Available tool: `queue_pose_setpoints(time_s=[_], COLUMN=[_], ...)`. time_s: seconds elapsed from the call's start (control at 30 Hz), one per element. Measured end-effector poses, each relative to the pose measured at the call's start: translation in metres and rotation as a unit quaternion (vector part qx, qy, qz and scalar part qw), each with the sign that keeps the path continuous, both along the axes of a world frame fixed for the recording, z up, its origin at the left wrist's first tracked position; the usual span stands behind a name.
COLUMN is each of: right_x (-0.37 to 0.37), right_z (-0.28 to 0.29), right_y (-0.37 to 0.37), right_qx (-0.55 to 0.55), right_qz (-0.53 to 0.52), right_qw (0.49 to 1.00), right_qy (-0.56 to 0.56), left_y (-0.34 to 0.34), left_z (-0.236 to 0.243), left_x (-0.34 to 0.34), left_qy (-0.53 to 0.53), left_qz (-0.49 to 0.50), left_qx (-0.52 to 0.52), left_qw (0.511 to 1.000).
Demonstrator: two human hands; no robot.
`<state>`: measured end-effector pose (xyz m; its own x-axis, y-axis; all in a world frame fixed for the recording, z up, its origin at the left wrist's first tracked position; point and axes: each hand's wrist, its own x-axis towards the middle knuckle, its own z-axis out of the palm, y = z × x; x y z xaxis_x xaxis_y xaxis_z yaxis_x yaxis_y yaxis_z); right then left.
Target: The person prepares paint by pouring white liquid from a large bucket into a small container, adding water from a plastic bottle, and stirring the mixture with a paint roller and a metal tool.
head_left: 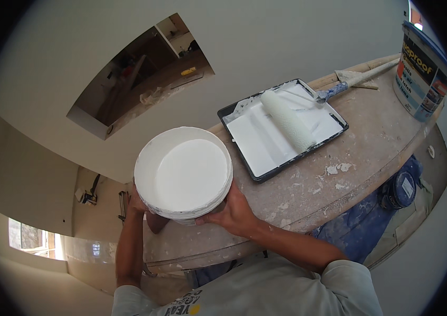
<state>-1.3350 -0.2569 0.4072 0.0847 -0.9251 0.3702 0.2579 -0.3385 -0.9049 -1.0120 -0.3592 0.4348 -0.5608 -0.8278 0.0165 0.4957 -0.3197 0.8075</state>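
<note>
Both my hands grip a round white bucket [218,196] from its two sides, above the left end of a paint-spotted table. White paint [191,174] fills much of its inside, and drips streak the rim. My left hand [138,201] is closed on the left wall, its fingers partly hidden behind the bucket. On the lower right side my right hand [234,212] presses thumb and fingers against the wall. Just right of the bucket lies a black paint tray [271,172] coated in white paint, with a white paint roller [289,122] resting in it.
The roller's pole [373,71] reaches toward a large printed paint pail [421,73] at the table's far right. Paint flakes dot the tabletop [308,197]. Below stand a dark blue bucket [400,189] and blue sheeting [347,231]. A wall opening [144,73] lies beyond the table.
</note>
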Motion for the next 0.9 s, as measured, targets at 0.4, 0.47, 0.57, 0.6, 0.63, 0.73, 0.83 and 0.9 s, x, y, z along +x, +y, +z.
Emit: queue_pose_setpoints(time_s=[0.4,0.47,0.57,0.6,0.63,0.73,0.83,0.9], right_x=[0.009,0.010,0.008,0.008,0.009,0.006,0.003,0.003], right_z=[-0.007,-0.009,-0.009,-0.009,-0.011,-0.011,-0.008,-0.008], right_y=[-0.020,-0.022,-0.026,-0.026,-0.027,-0.027,-0.028,-0.028], right_qx=[0.037,0.023,0.024,0.026,0.030,0.037,0.042,0.046], right_qz=[-0.042,-0.070,-0.070,-0.076,-0.075,-0.090,-0.102,-0.103], right_qw=[0.996,0.995,0.993,0.992,0.991,0.990,0.989,0.987], right_qy=[-0.076,-0.070,-0.092,-0.096,-0.110,-0.104,-0.097,-0.113], left_y=[-0.068,-0.070,-0.077,-0.078,-0.079,-0.083,-0.088,-0.091], left_z=[0.011,0.014,0.019,0.020,0.021,0.029,0.034,0.037], left_x=[-0.014,-0.020,-0.027,-0.030,-0.034,-0.042,-0.044,-0.046], left_qy=[-0.346,-0.351,-0.373,-0.376,-0.363,-0.353,-0.370,-0.390], left_qz=[0.043,0.064,0.072,0.066,0.072,0.052,0.030,0.027], left_qx=[-0.262,-0.250,-0.239,-0.239,-0.229,-0.247,-0.293,-0.311], left_qw=[0.900,0.900,0.893,0.893,0.900,0.901,0.881,0.866])
